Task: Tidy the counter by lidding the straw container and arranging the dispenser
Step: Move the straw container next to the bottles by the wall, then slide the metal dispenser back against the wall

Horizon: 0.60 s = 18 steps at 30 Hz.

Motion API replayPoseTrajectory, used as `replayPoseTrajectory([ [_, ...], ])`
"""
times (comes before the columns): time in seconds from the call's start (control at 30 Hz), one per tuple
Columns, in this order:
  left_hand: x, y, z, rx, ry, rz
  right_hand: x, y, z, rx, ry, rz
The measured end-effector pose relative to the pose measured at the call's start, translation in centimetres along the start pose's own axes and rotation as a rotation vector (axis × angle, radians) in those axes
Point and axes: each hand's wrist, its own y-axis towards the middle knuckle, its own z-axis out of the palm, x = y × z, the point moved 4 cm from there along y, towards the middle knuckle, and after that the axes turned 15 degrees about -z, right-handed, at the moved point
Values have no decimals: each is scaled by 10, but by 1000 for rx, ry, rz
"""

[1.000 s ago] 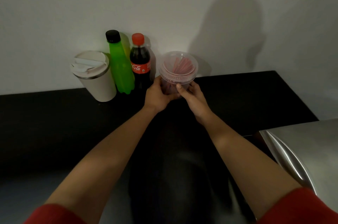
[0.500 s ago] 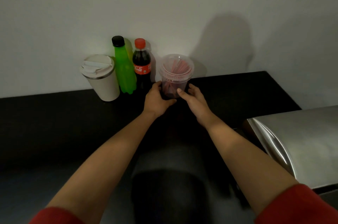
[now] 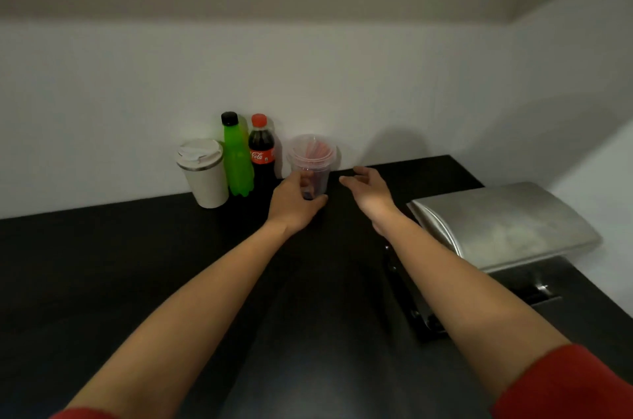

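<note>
A: Where is the straw container (image 3: 313, 163)?

B: It stands up straight on the black surface (image 3: 120, 264), far back by the white wall, at about 12 o'clock from the person. It is a see-through cup with red straws (image 3: 317, 148) inside and a clear lid (image 3: 311, 144) on top.

A: Who has it?

B: The left hand (image 3: 295, 202) does. Its fingers (image 3: 303, 179) wrap around the low part of the cup and grip it.

A: And the right hand (image 3: 371, 192)?

B: It is at 3 o'clock from the cup, near it but not touching. Its fingers (image 3: 363, 172) are spread loose and grip nothing.

A: What is next to the cup?

B: At 9 o'clock is a cola bottle (image 3: 262, 151) with a red cap, just beside it. Then comes a green bottle (image 3: 237, 158) with a black cap. Then comes a white travel cup (image 3: 203, 173) with a lid. They all stand in a row by the wall.

A: Where is the dispenser (image 3: 503, 223)?

B: It is the shiny metal thing at 3 o'clock, near the right arm. It sits at the right end of the surface, well apart from the cup. Both sleeves (image 3: 565, 384) are red.
</note>
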Motion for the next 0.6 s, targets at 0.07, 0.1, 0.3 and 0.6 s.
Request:
replayPoseTrajectory([
  [0.07, -11, -14, -1, 12, -2, 10, 16, -12, -13, -1, -19, -57],
  [0.1, -18, -21, -1, 14, 0, 28, 24, -18, -20, 2, -26, -84],
  [0.3, -43, -62, 4, 47, -5, 164, 51, -50, -56, -49, -72, -170],
  [0.6, -58, -126, 34, 167, -51, 255, 55, -104, -118, -209, -191, -320],
])
